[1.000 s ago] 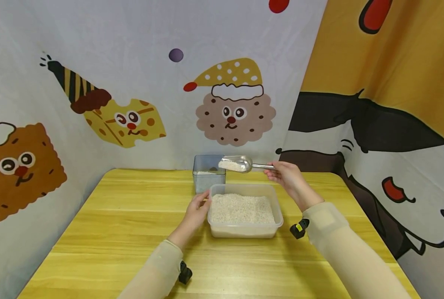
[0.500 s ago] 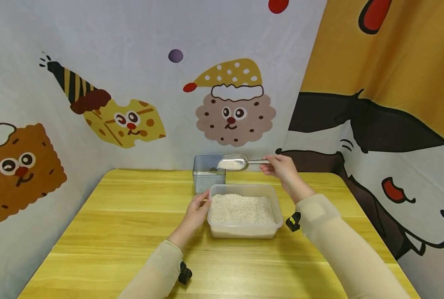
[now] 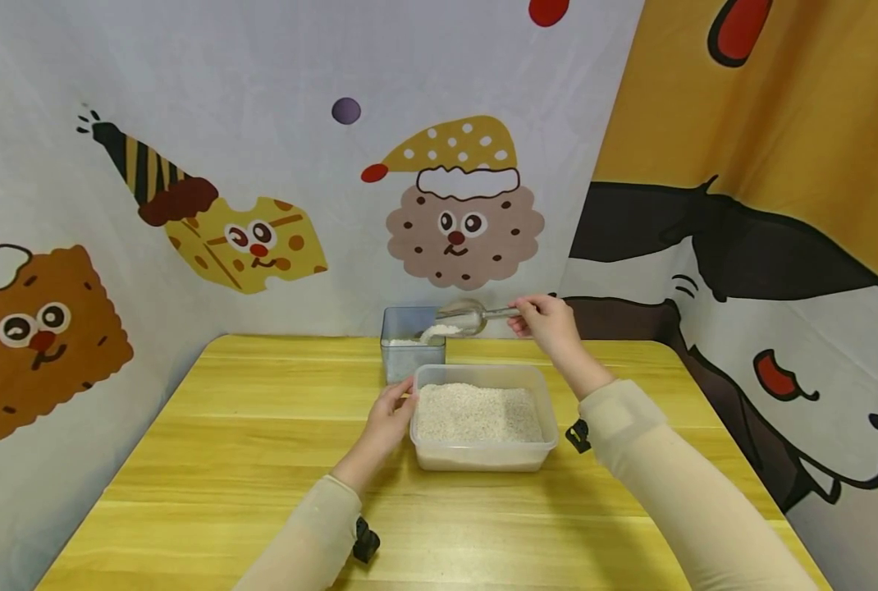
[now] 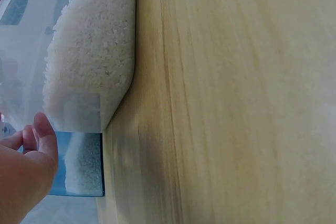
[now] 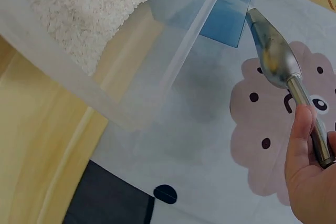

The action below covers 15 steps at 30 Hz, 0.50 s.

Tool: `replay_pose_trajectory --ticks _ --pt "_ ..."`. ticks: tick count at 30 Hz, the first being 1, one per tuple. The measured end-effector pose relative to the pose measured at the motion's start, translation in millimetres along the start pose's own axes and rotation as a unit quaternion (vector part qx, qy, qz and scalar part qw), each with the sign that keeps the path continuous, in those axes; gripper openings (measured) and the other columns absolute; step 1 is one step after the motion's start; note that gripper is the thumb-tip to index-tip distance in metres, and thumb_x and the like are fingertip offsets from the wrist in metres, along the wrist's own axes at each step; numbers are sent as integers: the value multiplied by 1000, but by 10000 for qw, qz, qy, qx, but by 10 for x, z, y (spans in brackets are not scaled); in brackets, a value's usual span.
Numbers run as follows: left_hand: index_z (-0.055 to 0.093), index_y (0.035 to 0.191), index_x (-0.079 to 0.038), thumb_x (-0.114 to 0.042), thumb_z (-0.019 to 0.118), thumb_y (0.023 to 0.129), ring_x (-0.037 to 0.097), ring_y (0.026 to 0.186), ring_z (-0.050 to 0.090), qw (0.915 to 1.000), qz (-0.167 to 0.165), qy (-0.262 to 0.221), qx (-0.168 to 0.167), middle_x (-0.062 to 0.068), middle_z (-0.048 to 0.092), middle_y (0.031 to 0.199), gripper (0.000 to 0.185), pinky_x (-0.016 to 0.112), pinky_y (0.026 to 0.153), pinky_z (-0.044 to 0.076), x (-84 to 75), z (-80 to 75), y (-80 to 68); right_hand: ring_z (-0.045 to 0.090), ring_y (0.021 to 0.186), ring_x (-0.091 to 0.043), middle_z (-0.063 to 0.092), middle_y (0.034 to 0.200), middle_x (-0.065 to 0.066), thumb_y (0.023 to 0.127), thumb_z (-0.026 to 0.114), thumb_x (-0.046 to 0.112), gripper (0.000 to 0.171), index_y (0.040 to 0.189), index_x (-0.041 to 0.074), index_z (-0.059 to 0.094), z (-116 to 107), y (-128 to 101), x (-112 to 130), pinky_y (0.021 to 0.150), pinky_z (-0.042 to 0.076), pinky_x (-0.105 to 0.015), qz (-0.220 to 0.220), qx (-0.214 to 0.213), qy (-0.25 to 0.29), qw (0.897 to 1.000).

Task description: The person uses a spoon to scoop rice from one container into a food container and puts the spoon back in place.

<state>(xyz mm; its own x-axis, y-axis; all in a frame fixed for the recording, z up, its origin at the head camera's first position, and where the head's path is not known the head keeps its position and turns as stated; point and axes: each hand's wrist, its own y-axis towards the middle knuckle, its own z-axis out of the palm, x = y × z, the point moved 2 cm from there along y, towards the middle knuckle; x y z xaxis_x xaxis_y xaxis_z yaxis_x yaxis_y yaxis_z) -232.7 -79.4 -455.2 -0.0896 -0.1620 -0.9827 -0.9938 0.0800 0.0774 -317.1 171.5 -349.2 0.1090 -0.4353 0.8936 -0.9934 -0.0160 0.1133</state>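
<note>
My right hand grips the handle of a metal scoop, tilted down to the left over a small blue-grey container. White rice spills from the scoop's lip into that container. In front of it stands a clear plastic tub full of rice. My left hand rests against the tub's left wall, fingers loosely curled beside the rim.
The yellow wooden table spreads wide to the left and in front of the tub. Cartoon-printed cloth walls close in the back and both sides. The blue-grey container stands near the back edge.
The scoop has moved left and a little up over the blue-grey container and tipped down, so rice now pours out. My left hand stays at the tub.
</note>
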Motion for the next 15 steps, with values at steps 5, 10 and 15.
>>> replay_pose_trajectory --ticks 5,10,15 --pt "41 137 10 -5 48 98 36 110 53 10000 -57 2 17 27 47 121 42 19 80 43 2 -2 -1 67 80 -24 69 90 -18 99 48 23 30 108 1 67 40 -62 85 73 56 -35 -806 -38 -737 9940" --pt "42 137 10 -6 48 98 36 111 52 10000 -83 13 16 27 47 121 42 21 82 44 1 1 1 68 82 -22 70 92 -12 99 48 26 30 108 4 67 67 -140 153 71 56 -33 -1965 -30 -1536 9684" --pt "42 136 10 -5 48 98 36 110 53 10000 -71 -6 11 27 47 121 42 16 79 43 -4 -1 -3 67 84 -21 69 96 -11 99 50 22 27 107 3 68 105 -210 204 71 56 -32 -2682 -89 -1957 9432"
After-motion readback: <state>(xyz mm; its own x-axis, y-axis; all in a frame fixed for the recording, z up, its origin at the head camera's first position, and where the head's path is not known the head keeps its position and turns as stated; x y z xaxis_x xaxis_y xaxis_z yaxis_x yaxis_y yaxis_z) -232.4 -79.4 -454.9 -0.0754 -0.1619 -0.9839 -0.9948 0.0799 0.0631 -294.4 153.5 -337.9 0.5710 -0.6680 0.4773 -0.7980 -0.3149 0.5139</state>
